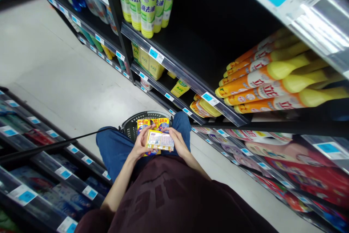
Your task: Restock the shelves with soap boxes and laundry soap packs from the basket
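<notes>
My left hand (141, 143) and my right hand (177, 140) are closed on the two ends of a small yellow and white box (160, 140), held flat with a printed face up. Fine print covers that face, too small to read. Under it, between my knees, sits a black basket (132, 119) with a perforated rim. Yellow packages (163, 121) with red print and blue patches lie in the basket, partly covered by my hands and the box. My fingertips curl along the box's far edge.
Shelves rise on both sides of the aisle floor (73, 76). To the right are orange bottles (261, 80) with yellow caps, green-yellow bottles (148, 4) and AXE bottles (180, 87). Packaged goods (40, 185) fill the left shelves. A dark strap or bar (89, 135) runs from the basket leftward.
</notes>
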A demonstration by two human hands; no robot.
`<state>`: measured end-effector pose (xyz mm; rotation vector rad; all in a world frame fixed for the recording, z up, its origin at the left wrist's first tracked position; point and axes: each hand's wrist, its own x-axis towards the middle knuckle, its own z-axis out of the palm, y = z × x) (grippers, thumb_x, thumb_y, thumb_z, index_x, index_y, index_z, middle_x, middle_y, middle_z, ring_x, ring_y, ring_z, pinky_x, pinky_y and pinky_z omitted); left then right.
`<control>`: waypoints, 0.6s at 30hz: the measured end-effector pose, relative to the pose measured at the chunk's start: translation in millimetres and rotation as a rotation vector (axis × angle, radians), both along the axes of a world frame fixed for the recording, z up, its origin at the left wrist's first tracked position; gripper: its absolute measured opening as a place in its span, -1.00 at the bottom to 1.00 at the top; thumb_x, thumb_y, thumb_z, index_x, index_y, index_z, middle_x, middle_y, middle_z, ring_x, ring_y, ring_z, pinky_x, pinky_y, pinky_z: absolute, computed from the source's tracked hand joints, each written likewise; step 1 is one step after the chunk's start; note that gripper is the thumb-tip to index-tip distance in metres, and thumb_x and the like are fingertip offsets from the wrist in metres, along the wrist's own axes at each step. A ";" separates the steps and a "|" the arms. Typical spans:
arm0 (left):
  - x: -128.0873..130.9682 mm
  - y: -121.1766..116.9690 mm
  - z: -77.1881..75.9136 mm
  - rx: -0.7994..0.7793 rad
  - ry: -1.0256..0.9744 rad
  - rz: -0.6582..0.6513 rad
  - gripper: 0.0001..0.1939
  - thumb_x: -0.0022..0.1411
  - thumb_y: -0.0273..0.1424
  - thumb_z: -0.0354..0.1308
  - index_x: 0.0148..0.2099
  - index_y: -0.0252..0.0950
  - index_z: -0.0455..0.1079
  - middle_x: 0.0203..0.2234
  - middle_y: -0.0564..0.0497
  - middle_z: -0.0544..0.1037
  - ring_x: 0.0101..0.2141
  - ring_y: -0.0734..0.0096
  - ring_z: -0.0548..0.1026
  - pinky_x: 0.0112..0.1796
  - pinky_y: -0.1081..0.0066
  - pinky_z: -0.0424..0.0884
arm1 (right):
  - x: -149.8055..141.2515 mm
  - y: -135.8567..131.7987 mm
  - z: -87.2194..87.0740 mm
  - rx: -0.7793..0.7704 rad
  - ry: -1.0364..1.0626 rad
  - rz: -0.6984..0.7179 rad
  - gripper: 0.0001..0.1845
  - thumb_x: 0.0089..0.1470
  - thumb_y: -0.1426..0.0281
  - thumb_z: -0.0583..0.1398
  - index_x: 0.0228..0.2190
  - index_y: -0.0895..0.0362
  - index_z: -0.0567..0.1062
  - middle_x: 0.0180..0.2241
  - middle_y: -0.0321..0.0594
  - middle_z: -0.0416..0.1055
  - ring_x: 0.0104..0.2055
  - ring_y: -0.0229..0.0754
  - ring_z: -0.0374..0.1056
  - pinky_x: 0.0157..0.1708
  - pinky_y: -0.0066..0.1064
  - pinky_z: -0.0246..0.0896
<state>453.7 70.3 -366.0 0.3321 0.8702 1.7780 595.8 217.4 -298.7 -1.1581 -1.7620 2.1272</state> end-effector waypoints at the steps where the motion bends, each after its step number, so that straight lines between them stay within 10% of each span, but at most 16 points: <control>1: 0.0 -0.1 -0.5 0.002 -0.001 0.001 -0.01 -0.23 -0.39 0.60 0.28 -0.07 0.32 0.34 -0.21 0.26 0.30 -0.25 0.23 0.28 -0.13 0.13 | -0.2 -0.2 0.5 0.007 -0.003 -0.006 -0.43 0.19 -0.14 0.10 -0.13 0.03 0.58 -0.27 -0.18 0.51 -0.23 -0.06 0.43 -0.47 -0.37 0.31; 18: -0.2 2.2 4.8 -0.023 -0.015 0.002 -0.05 -0.21 -0.39 0.58 0.26 -0.07 0.35 0.34 -0.17 0.28 0.30 -0.23 0.24 0.29 -0.12 0.11 | -1.9 -1.1 4.5 -0.033 -0.024 -0.018 -0.41 0.19 -0.13 0.12 -0.08 0.06 0.58 -0.31 -0.18 0.50 -0.55 -0.26 0.32 -0.74 -0.48 0.18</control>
